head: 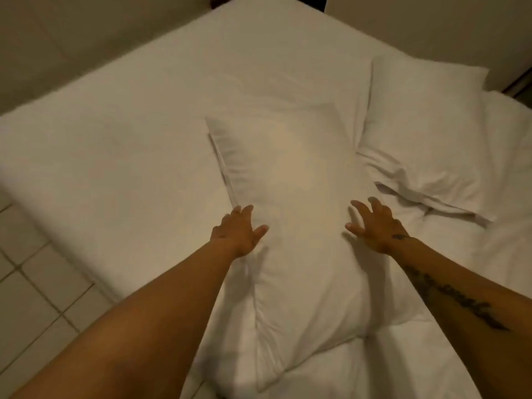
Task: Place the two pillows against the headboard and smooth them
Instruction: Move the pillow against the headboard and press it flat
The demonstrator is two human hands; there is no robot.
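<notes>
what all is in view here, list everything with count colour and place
pillows: two, white; near pillow lies lengthwise mid-bed between the hands, far pillow lies to its right, open end rumpled
bed sheet: one, white, covering the mattress
tiled floor: pale tiles, lower left beside the bed
wall: beige, upper left beyond the bed
left hand: one, fingers spread, on the near pillow's left edge
right hand: one, fingers spread, at the near pillow's right edge; tattooed forearm
</notes>
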